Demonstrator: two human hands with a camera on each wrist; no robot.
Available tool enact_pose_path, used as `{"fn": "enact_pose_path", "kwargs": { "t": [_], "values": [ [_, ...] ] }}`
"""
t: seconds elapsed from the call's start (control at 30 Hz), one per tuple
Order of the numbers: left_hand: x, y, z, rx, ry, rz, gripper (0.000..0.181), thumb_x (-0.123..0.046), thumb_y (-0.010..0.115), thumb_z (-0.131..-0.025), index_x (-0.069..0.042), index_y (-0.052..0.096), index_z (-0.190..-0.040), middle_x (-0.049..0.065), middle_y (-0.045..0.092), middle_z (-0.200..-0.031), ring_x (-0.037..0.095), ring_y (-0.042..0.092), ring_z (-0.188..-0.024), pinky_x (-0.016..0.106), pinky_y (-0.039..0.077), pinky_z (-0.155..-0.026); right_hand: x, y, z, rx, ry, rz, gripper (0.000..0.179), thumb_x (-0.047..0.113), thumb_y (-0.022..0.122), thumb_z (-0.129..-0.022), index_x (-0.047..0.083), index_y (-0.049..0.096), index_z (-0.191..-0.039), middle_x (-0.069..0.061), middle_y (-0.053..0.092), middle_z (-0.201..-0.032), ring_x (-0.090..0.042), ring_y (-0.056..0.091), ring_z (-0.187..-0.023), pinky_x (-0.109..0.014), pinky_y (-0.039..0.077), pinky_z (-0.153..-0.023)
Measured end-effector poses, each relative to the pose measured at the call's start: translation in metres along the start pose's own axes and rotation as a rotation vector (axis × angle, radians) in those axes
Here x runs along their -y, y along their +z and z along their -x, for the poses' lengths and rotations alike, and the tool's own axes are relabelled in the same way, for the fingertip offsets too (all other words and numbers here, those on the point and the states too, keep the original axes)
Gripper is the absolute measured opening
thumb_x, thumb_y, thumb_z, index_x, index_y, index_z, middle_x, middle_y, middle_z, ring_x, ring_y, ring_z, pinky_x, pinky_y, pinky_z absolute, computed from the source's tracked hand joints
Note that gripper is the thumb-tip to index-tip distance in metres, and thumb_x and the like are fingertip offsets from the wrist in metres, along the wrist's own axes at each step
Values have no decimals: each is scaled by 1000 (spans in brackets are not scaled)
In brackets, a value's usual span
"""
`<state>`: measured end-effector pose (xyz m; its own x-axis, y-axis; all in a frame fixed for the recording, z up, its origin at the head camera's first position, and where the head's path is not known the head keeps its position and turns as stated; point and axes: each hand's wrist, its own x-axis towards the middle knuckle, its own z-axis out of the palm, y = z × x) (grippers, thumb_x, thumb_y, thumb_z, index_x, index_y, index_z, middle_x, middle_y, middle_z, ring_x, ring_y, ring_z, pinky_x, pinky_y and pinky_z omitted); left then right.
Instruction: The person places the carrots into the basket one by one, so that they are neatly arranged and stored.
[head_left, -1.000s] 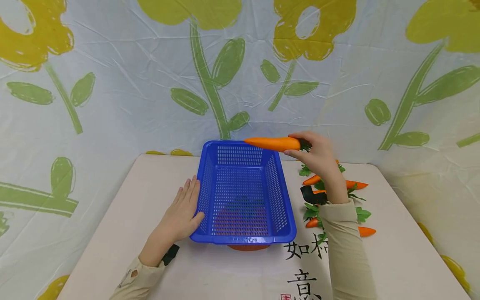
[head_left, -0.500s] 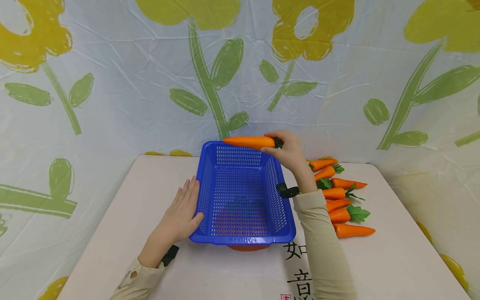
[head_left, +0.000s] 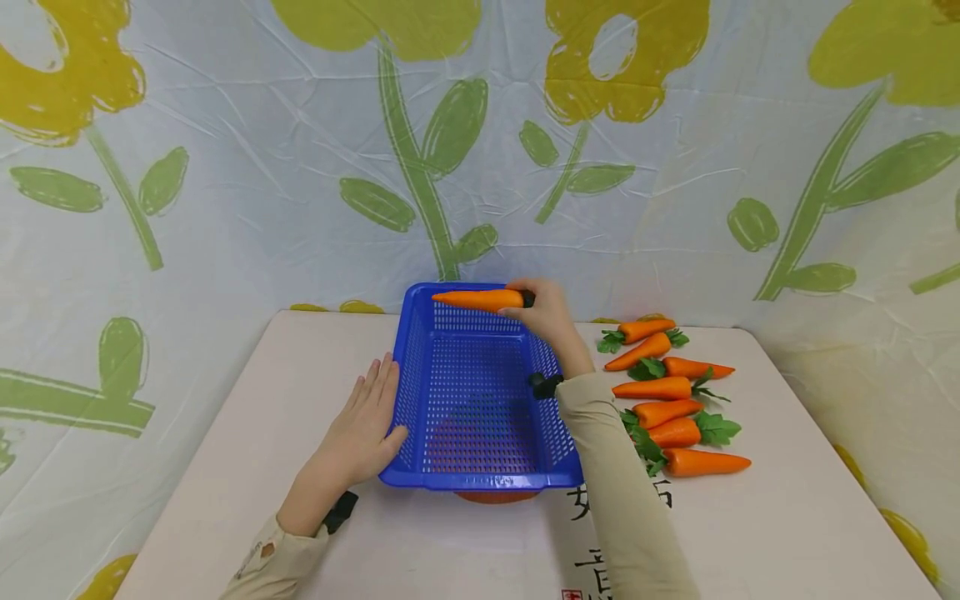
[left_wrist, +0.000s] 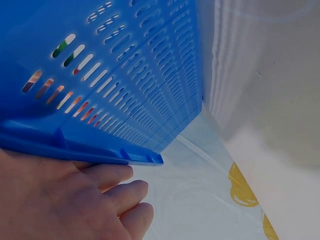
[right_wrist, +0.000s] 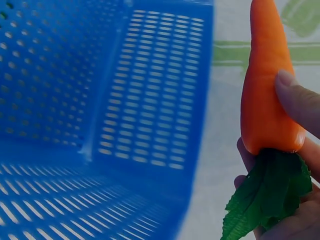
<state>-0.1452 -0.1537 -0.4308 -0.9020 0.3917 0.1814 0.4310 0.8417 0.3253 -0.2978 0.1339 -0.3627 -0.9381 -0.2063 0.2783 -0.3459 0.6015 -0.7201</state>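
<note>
My right hand (head_left: 546, 315) pinches a carrot (head_left: 478, 300) by its thick, leafy end, its tip pointing left. In the head view the carrot overlaps the far end of a blue plastic basket (head_left: 480, 481). The right wrist view shows the thumb on the orange carrot (right_wrist: 270, 100), with green leaves hanging below, beside the basket wall (right_wrist: 150, 90). My left hand (head_left: 362, 421) lies with straight fingers along the basket's left rim. From the left wrist view, the left hand (left_wrist: 75, 200) sits under the rim, fingers extended. Nothing lies inside the basket.
To the right of the basket, several carrots (head_left: 667, 388) with green tops lie in a rough column on the pale table (head_left: 247, 467). Black characters (head_left: 581, 500) are printed on the tabletop near the right forearm. A flowered cloth (head_left: 300, 167) hangs behind the table.
My right hand has carried the carrot left, from beyond the basket's right corner to over its far end, and lowered it somewhat. The left hand and basket have stayed put.
</note>
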Motion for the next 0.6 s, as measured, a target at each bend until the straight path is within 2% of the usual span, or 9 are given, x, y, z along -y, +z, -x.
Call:
{"fn": "enact_pose_path", "kwargs": {
  "t": [0.37,0.6],
  "values": [
    [-2,-1,1,-1,-1,6,84,-20,54,-90,11,9,-154,26,5,-162,43,5,-149,56,11,-119,-24,28,-1,47,130,94,41,7,79,-82,-5,68,-119,-22,67,-115,-33,62,-99,-42,52,-89],
    [0,0,0,9,-1,7,83,-19,54,-92,11,8,-154,26,4,-163,42,4,-150,56,10,-119,-38,45,-4,71,126,193,37,7,81,-78,-4,71,-112,-19,69,-108,-31,62,-95,-42,51,-88]
  ]
}}
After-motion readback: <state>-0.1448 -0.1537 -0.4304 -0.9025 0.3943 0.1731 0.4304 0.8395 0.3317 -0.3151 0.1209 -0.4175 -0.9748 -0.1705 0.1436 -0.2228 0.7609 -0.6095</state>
